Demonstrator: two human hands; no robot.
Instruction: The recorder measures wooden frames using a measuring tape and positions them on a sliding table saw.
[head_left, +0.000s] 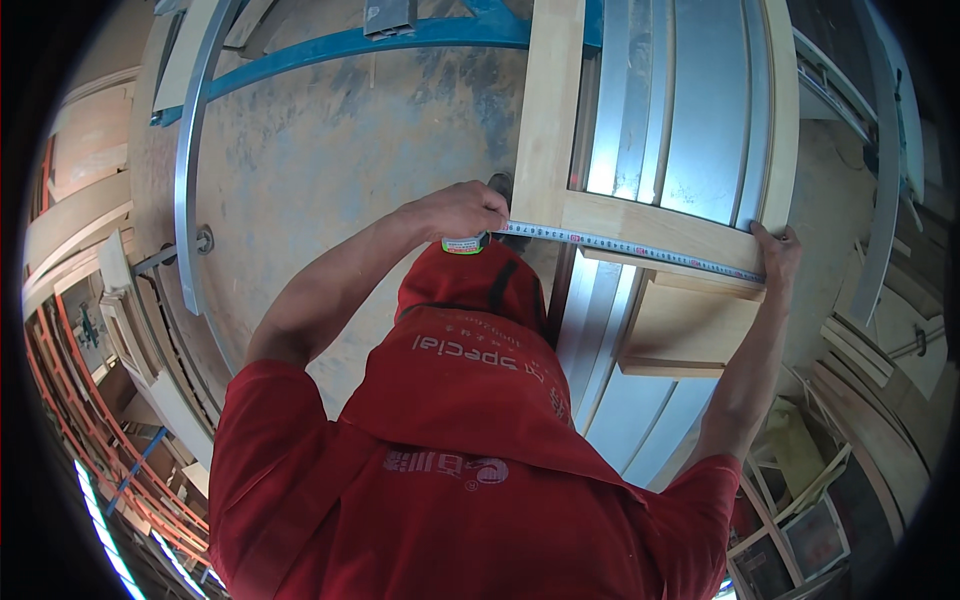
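Observation:
My left hand (pixel 462 212) is closed round a tape measure (pixel 462 244) with a green-rimmed case, just left of a pale wooden frame (pixel 545 120). From it the white tape blade (pixel 625 247) runs out across the frame's near rail. At the far end of the blade, my right hand (pixel 779 252) is closed on it, pressed against the frame's right corner. The blade lies nearly straight, slanting slightly down to the right. Beneath the frame are silvery metal panels (pixel 705 120). Close below the near rail is a smaller wooden box-like piece (pixel 685 320).
A blue metal beam (pixel 370 55) crosses the far side, with a grey metal bar (pixel 192 170) at its left. Orange racking (pixel 110 410) stands at far left. Stacked wooden frames (pixel 800 520) lean at lower right. Bare stained floor (pixel 340 130) shows on the left.

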